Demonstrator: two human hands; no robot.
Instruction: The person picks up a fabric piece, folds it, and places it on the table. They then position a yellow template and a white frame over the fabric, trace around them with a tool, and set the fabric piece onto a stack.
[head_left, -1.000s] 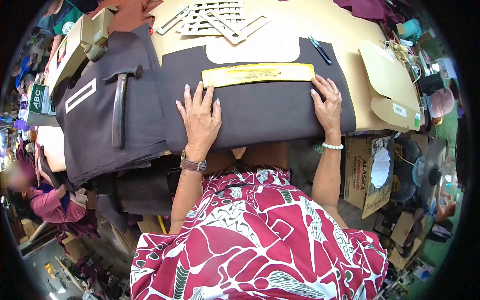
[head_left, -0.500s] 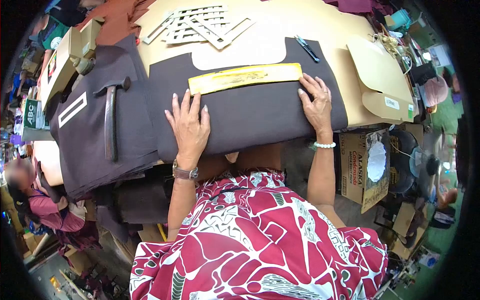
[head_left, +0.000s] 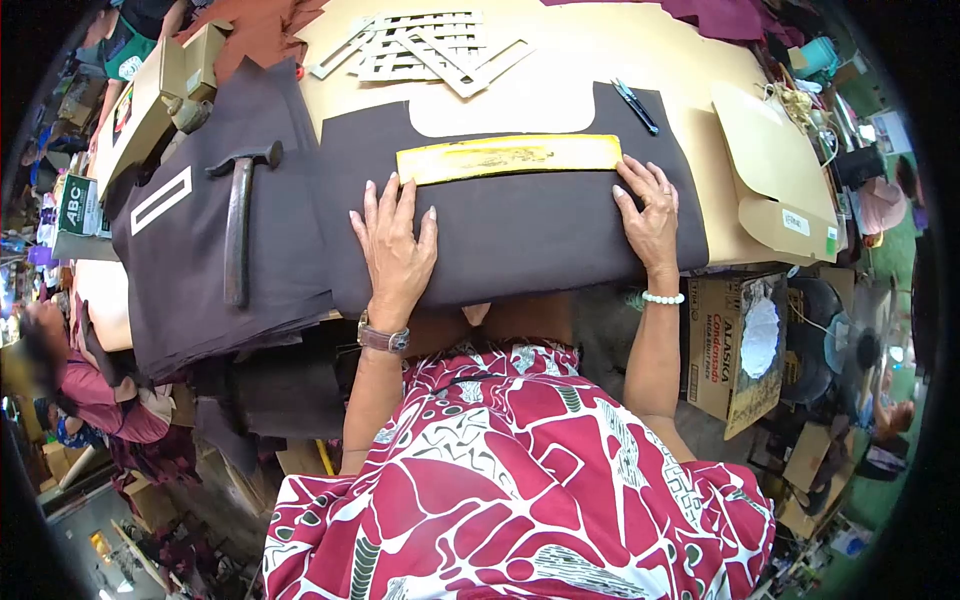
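Observation:
A curved yellow strip with dark smudges lies across a dark brown sheet of material, just below the sheet's wide cut-out. My left hand rests on the sheet with its fingers spread, the fingertips at the strip's left end. At the opposite end, my right hand has its fingertips against the strip, thumb apart and fingers extended. Neither hand grips anything. A utility knife lies beyond my right hand, by the sheet's upper right corner.
To the left, a hammer and a pale rectangular frame sit on stacked dark sheets. Pale cut templates lie at the back. A cardboard piece is at right, above an Alaska carton. A person is at far left.
The whole view has shifted and turned slightly, so the table's things appear farther right. Both hands stay at the two ends of the yellow strip.

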